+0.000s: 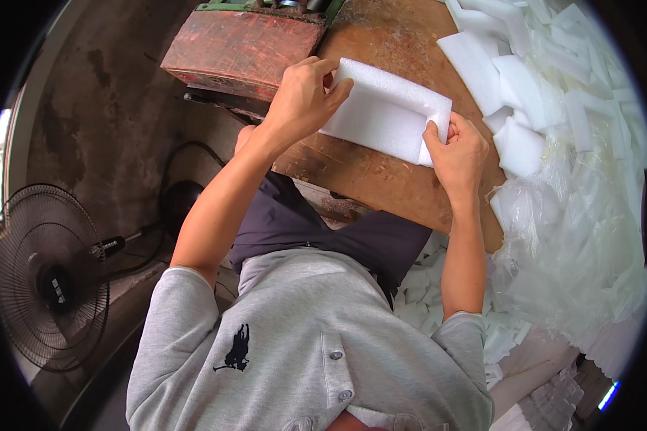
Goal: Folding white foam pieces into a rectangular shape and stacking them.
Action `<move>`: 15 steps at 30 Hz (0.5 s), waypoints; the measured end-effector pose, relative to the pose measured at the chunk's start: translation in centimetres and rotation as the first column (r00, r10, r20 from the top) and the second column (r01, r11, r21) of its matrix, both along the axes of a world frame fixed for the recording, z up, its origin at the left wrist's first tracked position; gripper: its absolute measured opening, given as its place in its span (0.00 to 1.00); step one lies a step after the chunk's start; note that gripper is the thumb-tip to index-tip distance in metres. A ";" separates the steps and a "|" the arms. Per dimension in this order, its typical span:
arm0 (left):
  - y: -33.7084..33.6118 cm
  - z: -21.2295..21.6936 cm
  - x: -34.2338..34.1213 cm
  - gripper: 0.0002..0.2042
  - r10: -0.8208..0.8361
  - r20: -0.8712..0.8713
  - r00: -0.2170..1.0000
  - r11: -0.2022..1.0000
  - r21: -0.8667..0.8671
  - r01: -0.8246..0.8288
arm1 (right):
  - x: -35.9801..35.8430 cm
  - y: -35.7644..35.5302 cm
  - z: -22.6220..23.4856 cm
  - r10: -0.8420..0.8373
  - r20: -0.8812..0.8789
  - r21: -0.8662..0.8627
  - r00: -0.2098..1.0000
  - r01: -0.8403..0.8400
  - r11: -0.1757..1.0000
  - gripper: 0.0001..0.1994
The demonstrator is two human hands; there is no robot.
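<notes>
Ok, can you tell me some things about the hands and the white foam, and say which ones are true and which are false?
1. Both hands hold the same white foam sheet. True: the left hand grips its left end and the right hand its right end.
2. The foam sheet lies over a wooden table. True.
3. The pile of foam pieces sits to the person's left. False: it lies to the right, on clear plastic.
4. A black fan stands on the floor at the left. True.
5. The person wears a red shirt. False: the shirt is grey.
</notes>
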State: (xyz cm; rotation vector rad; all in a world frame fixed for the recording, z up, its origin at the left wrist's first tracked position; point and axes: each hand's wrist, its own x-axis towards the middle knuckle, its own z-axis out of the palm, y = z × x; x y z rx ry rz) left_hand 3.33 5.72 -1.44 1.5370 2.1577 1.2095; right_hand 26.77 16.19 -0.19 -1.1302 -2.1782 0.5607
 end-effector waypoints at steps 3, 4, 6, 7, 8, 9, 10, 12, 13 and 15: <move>0.1 -0.2 0.0 0.15 0.002 0.001 1.000 1.000 -0.005 -0.002 | 0.0 0.0 0.1 0.006 0.018 0.018 1.000 -0.007 1.000 0.10; 0.1 -0.3 0.0 0.15 0.004 -0.001 1.000 1.000 -0.008 -0.004 | 0.0 0.1 0.0 0.006 0.013 0.009 1.000 -0.006 1.000 0.10; 0.2 -0.4 0.0 0.15 0.002 0.000 1.000 1.000 -0.010 -0.002 | 0.0 0.1 0.1 0.005 0.009 0.002 1.000 -0.005 1.000 0.10; 0.2 -0.4 0.1 0.14 -0.001 0.001 1.000 1.000 -0.013 0.001 | 0.0 0.1 0.1 0.002 0.009 -0.008 1.000 -0.002 1.000 0.09; 0.3 -0.5 0.1 0.14 -0.002 0.004 1.000 1.000 -0.010 0.002 | 0.0 0.0 0.2 -0.002 0.010 -0.018 1.000 0.003 1.000 0.09; 0.3 -0.6 0.1 0.14 0.002 -0.025 1.000 1.000 0.014 -0.001 | 0.0 0.0 0.3 -0.005 0.015 -0.015 1.000 0.005 1.000 0.09; 0.4 -0.8 0.2 0.14 0.006 -0.052 0.999 0.999 0.039 -0.004 | -0.1 -0.1 0.4 -0.007 0.022 -0.022 1.000 0.008 1.000 0.10; 0.5 -1.4 0.2 0.13 0.008 -0.099 0.995 0.995 0.099 0.002 | 0.2 0.1 0.4 -0.027 0.055 -0.012 0.998 0.028 1.000 0.10; 0.4 -1.6 0.0 0.13 0.007 -0.080 0.997 0.997 0.080 0.000 | 0.0 0.3 -0.2 -0.005 0.021 -0.003 1.000 0.005 1.000 0.10; -0.1 -1.4 -0.1 0.14 0.020 -0.078 0.997 0.998 0.061 -0.015 | -0.3 0.3 -0.9 0.010 -0.002 0.014 1.000 -0.010 1.000 0.10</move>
